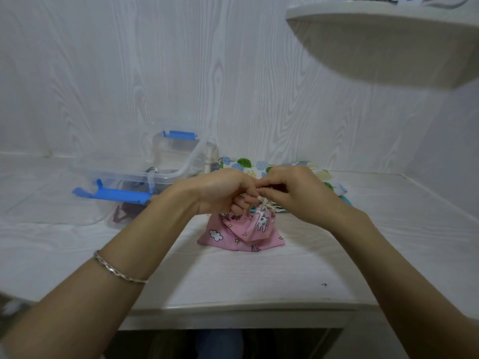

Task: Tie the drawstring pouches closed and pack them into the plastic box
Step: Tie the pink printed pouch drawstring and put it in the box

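A pink drawstring pouch (241, 235) printed with clouds and unicorns stands on the white table in front of me, its neck gathered. A cream drawstring (266, 203) is wound round that neck. My left hand (223, 189) and my right hand (293, 190) meet just above the pouch, and both pinch the drawstring with curled fingers. The clear plastic box (166, 174) with blue latches sits open to the left, dark items showing inside it. Behind my hands lie more pouches (246, 163) in a leaf print, partly hidden.
The box's clear lid (85, 211) lies beside the box at the left. A rounded white shelf (388, 42) juts out overhead at the upper right. White wood-grain walls close in the table at the back and right. The table's front edge (233, 307) runs below my forearms.
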The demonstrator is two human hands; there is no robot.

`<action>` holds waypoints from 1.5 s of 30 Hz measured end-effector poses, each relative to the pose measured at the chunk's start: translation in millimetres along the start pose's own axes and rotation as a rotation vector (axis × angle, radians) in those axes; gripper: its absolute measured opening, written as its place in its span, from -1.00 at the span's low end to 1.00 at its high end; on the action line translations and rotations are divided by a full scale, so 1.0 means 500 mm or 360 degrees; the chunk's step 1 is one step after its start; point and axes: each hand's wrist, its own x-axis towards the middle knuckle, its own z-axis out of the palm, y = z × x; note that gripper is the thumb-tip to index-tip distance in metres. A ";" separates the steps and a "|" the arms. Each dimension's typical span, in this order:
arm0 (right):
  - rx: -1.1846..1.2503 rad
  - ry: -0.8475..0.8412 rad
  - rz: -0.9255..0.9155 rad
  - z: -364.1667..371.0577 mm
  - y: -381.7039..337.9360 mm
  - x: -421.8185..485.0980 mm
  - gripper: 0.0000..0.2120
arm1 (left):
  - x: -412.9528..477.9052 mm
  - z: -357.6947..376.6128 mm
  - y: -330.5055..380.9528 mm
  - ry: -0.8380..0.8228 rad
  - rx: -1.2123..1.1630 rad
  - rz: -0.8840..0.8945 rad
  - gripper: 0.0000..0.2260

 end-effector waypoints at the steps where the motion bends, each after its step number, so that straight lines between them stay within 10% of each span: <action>1: -0.0031 -0.0013 -0.0002 -0.001 -0.001 0.001 -0.85 | 0.000 0.001 0.000 0.0004 -0.0006 -0.0022 -0.88; 6: -0.0009 -0.0006 0.0145 -0.001 -0.005 0.002 -0.86 | -0.006 0.009 0.004 0.0285 0.0223 0.0069 -0.91; 17: 0.1674 -0.0032 0.0723 -0.001 0.029 0.006 -0.79 | -0.008 0.032 -0.008 0.0750 0.0589 0.0602 -0.88; 24: 0.0953 0.0539 0.0536 0.027 0.022 -0.007 -0.91 | 0.003 0.033 -0.018 0.0658 -0.0005 0.0394 -0.76; 35: 0.0733 0.0546 0.0547 0.018 0.050 -0.020 -0.92 | -0.005 0.016 -0.032 0.0821 -0.0090 0.0411 -0.83; 41: 0.0499 0.0221 0.0582 0.017 0.071 -0.042 -0.93 | -0.006 0.020 -0.051 0.0909 -0.0159 0.0326 -0.86; 45: 0.0604 -0.0366 0.0442 0.022 0.057 -0.018 -0.41 | -0.006 0.025 -0.036 0.0835 -0.0106 0.0369 -0.90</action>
